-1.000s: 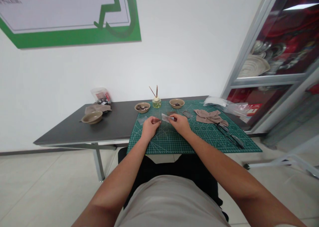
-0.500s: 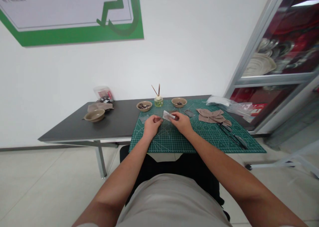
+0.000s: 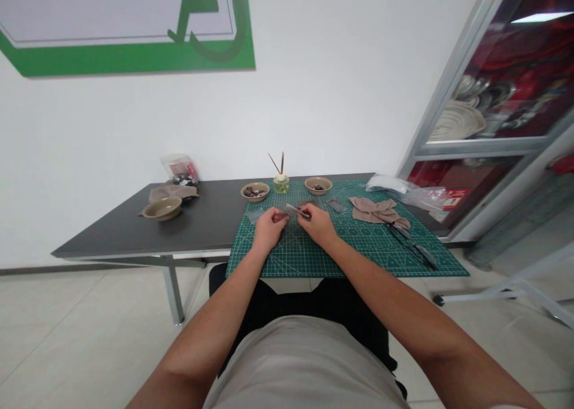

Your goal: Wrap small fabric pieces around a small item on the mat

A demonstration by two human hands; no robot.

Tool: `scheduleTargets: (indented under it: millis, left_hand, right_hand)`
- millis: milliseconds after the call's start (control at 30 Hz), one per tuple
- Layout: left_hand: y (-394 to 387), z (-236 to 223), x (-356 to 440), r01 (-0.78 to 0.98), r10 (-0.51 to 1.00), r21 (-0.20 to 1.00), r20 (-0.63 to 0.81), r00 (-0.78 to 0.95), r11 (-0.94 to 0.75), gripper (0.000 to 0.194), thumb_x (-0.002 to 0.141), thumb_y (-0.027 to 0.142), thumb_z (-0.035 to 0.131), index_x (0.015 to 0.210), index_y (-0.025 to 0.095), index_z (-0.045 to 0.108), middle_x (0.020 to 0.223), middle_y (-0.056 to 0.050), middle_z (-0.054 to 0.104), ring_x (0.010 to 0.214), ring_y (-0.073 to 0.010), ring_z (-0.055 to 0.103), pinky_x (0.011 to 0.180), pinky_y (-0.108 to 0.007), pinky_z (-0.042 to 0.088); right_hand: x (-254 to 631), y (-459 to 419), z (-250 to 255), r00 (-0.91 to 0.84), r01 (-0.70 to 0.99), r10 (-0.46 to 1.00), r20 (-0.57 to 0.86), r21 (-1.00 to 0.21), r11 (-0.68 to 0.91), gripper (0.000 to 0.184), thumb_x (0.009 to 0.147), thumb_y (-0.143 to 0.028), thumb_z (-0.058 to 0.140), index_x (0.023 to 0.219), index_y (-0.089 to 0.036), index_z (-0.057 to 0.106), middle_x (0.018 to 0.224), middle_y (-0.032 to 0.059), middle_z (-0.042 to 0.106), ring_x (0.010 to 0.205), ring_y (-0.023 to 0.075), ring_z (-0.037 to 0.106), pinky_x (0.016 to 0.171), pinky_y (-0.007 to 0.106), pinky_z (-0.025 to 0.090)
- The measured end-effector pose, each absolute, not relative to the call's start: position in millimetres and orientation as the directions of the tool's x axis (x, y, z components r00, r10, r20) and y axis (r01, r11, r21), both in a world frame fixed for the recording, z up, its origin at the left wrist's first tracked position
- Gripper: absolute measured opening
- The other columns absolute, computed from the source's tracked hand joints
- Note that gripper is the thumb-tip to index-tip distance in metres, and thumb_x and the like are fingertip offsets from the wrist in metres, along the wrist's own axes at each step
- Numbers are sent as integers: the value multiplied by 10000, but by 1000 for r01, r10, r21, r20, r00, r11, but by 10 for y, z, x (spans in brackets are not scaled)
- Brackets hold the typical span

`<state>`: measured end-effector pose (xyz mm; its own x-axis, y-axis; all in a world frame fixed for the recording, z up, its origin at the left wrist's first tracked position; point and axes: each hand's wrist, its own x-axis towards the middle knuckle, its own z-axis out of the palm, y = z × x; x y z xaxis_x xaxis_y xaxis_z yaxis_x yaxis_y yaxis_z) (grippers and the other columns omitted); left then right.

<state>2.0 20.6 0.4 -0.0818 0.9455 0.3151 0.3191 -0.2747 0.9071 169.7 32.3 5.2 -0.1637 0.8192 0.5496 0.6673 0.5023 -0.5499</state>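
One packet (image 3: 292, 208) is being handled mid-frame, pinched by the right hand (image 3: 319, 225). The left hand (image 3: 269, 226) is closed, contents unclear; steadiness seems needed next.

Strip (image 3: 293, 208) thin — paper or plastic, cannot tell. Mat (image 3: 289, 262) smooth, matt plastic. Cloth (image 3: 374, 210) matt, rumpled. Bag (image 3: 424, 196) glossy, clear plastic. Leg (image 3: 173, 292) smooth metal, faint sheen.

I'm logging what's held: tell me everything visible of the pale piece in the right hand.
The pale piece is small, flat, greyish white, like paper or plastic film; which, I can't tell. The right hand pinches one end, partly covering it. It tilts over the green mat, free end toward the left hand; whether that hand touches it is unclear.
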Motion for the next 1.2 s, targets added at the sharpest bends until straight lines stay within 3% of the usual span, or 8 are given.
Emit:
scheduleTargets:
  millis: [100,233,367,500,700,833,1033,1200]
  left_hand:
    - [171,35,33,322,942,907,318,-104,-271,93,741,249,633,753,182,569,623,33,594,578,-124,552,587,-239,415]
    - [155,36,29,349,934,892,342,-106,-287,76,747,236,613,747,185,556,623,34,598,596,-128,563,605,-242,416]
    - [158,28,21,389,931,872,355,-85,-298,79,734,205,599,700,189,530,587,46,567,567,-120,532,576,-235,388]
    - [156,31,14,415,924,861,366,-108,-293,66,722,189,598,693,185,539,594,45,562,567,-117,519,575,-236,380]
    - [166,21,1,372,934,883,344,-98,-286,21,736,186,585,746,175,600,659,10,637,619,-139,585,617,-253,420]
    - [159,15,6,373,926,876,365,-99,-306,36,747,195,577,714,185,567,603,28,597,573,-129,554,589,-247,405]
    - [152,-3,17,320,912,881,398,-101,-349,24,757,215,571,762,191,574,626,39,589,599,-123,553,617,-240,417]
    - [131,14,24,427,902,844,412,-130,-324,45,755,209,568,713,193,570,582,51,548,562,-117,510,591,-239,382]
  right_hand:
    - [1595,279,41,-184,655,802,568,-538,531,130,815,-190,571,936,-205,615,1051,61,728,921,199,685,791,292,499]
    - [1513,248,-12,-244,699,789,564,-461,546,306,849,-150,498,1130,-201,607,1059,64,728,920,199,698,820,308,522]
    - [1507,238,-60,-381,686,722,577,-347,639,408,876,-123,449,1238,-221,610,1248,55,665,1102,187,650,950,327,506]
    - [1500,229,-73,-429,670,679,595,-295,681,409,890,-145,463,1269,-202,605,1303,66,628,1162,191,621,985,344,502]
    - [1474,228,-60,-428,703,712,557,-289,649,443,920,-146,442,1350,-193,540,1270,78,647,1087,196,665,955,345,527]
    - [1478,244,-71,-464,681,688,558,-271,680,456,895,-91,444,1325,-189,565,1325,75,605,1188,191,605,1009,344,498]
    - [1486,244,-87,-428,704,703,568,-278,653,454,902,-102,443,1331,-198,559,1331,80,595,1167,207,621,994,364,514]
    - [1483,226,-87,-458,690,661,594,-231,686,444,915,-101,426,1333,-182,552,1364,81,565,1207,192,591,1014,336,497]
